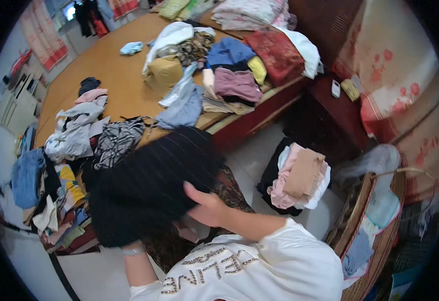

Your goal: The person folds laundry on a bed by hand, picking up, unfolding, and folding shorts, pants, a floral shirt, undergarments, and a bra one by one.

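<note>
A black garment with thin pale stripes [154, 180] is spread out in front of me, above my lap; its exact kind cannot be told. My right hand [204, 203] grips its right edge, thumb over the cloth and the fingers mostly hidden. From below, my left hand [133, 249] reaches under the garment's lower left part. Only the wrist, with a band around it, shows there; the cloth hides the fingers. Just beyond the garment lie a black-and-white patterned cloth [118, 140] and a light blue garment [183, 108].
Piles of clothes lie on the wooden bed platform [111, 57], with jeans [27, 178] at its left corner. On the floor to the right stands a stack of folded clothes [299, 175]. A wicker basket [387, 241] and a dark red nightstand [332, 113] are at the right.
</note>
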Available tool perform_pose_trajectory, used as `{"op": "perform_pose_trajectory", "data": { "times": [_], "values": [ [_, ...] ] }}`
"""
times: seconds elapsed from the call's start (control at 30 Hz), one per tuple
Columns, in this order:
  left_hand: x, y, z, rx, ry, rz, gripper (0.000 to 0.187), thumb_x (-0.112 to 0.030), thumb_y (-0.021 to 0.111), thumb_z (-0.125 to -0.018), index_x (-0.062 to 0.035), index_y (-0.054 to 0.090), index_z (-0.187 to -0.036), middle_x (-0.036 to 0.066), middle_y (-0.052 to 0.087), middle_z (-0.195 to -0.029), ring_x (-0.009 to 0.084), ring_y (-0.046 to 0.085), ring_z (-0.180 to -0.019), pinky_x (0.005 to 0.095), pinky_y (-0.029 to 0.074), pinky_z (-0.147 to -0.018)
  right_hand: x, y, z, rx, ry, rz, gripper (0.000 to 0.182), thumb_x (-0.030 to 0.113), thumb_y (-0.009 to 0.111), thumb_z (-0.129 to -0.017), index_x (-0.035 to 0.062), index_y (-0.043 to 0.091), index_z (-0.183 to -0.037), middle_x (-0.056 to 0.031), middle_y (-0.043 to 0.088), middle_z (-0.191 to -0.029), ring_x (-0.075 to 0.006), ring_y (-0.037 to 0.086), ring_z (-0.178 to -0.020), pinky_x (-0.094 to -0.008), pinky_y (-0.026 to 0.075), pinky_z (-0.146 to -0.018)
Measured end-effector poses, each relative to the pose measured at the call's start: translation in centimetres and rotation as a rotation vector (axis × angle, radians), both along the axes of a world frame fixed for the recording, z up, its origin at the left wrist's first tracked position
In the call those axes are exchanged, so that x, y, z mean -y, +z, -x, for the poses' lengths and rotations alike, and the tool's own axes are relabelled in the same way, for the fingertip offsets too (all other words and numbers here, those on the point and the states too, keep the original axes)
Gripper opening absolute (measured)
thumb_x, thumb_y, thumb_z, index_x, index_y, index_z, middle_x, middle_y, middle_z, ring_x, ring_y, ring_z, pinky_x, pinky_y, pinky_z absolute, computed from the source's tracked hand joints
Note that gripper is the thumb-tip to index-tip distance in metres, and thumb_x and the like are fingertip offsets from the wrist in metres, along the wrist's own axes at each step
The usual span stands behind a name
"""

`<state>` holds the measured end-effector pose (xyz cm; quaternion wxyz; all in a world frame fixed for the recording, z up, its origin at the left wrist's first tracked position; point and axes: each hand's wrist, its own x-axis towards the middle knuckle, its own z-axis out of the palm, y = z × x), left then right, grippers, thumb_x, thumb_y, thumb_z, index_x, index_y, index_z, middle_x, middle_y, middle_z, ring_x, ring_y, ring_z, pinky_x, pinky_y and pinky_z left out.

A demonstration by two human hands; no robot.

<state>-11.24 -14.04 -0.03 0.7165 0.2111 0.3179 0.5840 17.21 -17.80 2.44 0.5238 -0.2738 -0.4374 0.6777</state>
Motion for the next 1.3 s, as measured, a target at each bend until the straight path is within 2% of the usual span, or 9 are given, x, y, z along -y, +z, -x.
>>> {"op": "perform_pose_trajectory", "data": {
  "times": [0.1,0.27,0.37,0.43,0.77,0.83,1.0,1.1,1.3],
  "values": [
    [8.3,-2.4,-0.4,0.011,-0.031,0.195,0.05,-0.028,0.048,-0.093,0.0022,0.044,-0.132,0.015,0.049,-0.135,0.027,0.046,-0.124,0.0405,0.032,-0.107,3.3,1.9,-2.7,-0.996,0.145,0.837,0.07,-0.012,0.061,-0.078,0.0143,0.04,-0.14,-0.0192,0.056,-0.125,-0.0317,0.056,-0.114,-0.0344,0.039,-0.099],
    [14.7,-5.0,-2.5,0.109,-0.057,0.368,0.049,-0.027,0.048,-0.093,0.0021,0.045,-0.132,0.015,0.049,-0.135,0.0267,0.045,-0.124,0.0401,0.031,-0.107,8.1,-5.0,-5.7,0.67,-0.119,-0.469,0.07,-0.016,0.063,-0.072,0.0102,0.045,-0.135,-0.0189,0.056,-0.125,-0.0339,0.054,-0.114,-0.0349,0.038,-0.1],
    [15.0,-5.3,-2.9,0.134,-0.057,0.377,0.048,-0.026,0.048,-0.093,0.0021,0.045,-0.132,0.015,0.049,-0.135,0.0265,0.045,-0.124,0.0399,0.031,-0.107,8.2,-4.7,-6.1,0.734,-0.119,-0.564,0.063,-0.011,0.064,-0.078,0.0099,0.046,-0.135,-0.0164,0.056,-0.125,-0.0322,0.054,-0.113,-0.0345,0.039,-0.099],
    [14.8,-5.3,-2.9,0.142,-0.058,0.38,0.048,-0.026,0.048,-0.093,0.0021,0.045,-0.132,0.015,0.049,-0.134,0.0264,0.045,-0.125,0.0398,0.031,-0.107,7.8,-3.7,-4.7,-0.095,0.022,0.45,0.047,0.007,0.062,-0.089,0.0077,0.047,-0.134,-0.0093,0.055,-0.127,-0.0248,0.052,-0.114,-0.0342,0.039,-0.099],
    [10.9,-4.4,-1.8,0.147,-0.016,0.338,0.045,-0.023,0.047,-0.093,0.0019,0.047,-0.131,0.014,0.05,-0.134,0.0258,0.044,-0.126,0.0391,0.03,-0.108,3.8,-2.0,-3.2,0.204,-0.066,0.059,0.042,0.018,0.058,-0.093,-0.0002,0.049,-0.13,-0.0063,0.053,-0.128,-0.0194,0.048,-0.116,-0.0355,0.036,-0.102],
    [8.1,-3.5,-0.6,0.14,0.027,0.291,0.045,-0.023,0.047,-0.093,0.0019,0.047,-0.131,0.014,0.05,-0.134,0.0256,0.044,-0.126,0.0389,0.03,-0.108,0.7,0.4,-2.0,-0.141,0.021,0.292,0.037,0.011,0.06,-0.09,0.0025,0.053,-0.126,-0.0093,0.055,-0.126,-0.0223,0.052,-0.114,-0.0372,0.037,-0.101],
    [-3.7,-1.2,4.5,0.129,0.206,0.138,0.044,-0.022,0.046,-0.094,0.0018,0.047,-0.131,0.014,0.05,-0.134,0.0253,0.044,-0.126,0.0386,0.029,-0.108,-8.8,1.1,0.7,0.395,-0.216,-0.396,0.038,-0.005,0.059,-0.083,0.0057,0.058,-0.12,-0.014,0.06,-0.12,-0.0285,0.058,-0.109,-0.0376,0.043,-0.096],
    [-10.6,-0.4,8.2,0.125,0.329,0.091,0.044,-0.021,0.046,-0.094,0.0018,0.048,-0.131,0.014,0.05,-0.134,0.0251,0.044,-0.126,0.0384,0.029,-0.109,-12.7,2.2,4.0,-0.396,0.067,0.424,0.028,0.003,0.057,-0.088,0.0003,0.059,-0.115,-0.0123,0.062,-0.119,-0.0255,0.059,-0.109,-0.0386,0.044,-0.096],
    [-16.0,1.7,14.9,-0.096,0.634,0.167,0.042,-0.019,0.046,-0.094,0.0017,0.049,-0.13,0.014,0.05,-0.134,0.0248,0.043,-0.127,0.038,0.029,-0.109,-12.6,-2.5,1.9,-0.268,0.025,0.402,0.043,0.014,0.057,-0.092,-0.002,0.042,-0.128,-0.0147,0.055,-0.121,-0.0237,0.059,-0.103,-0.0392,0.048,-0.092]
  ]
}}
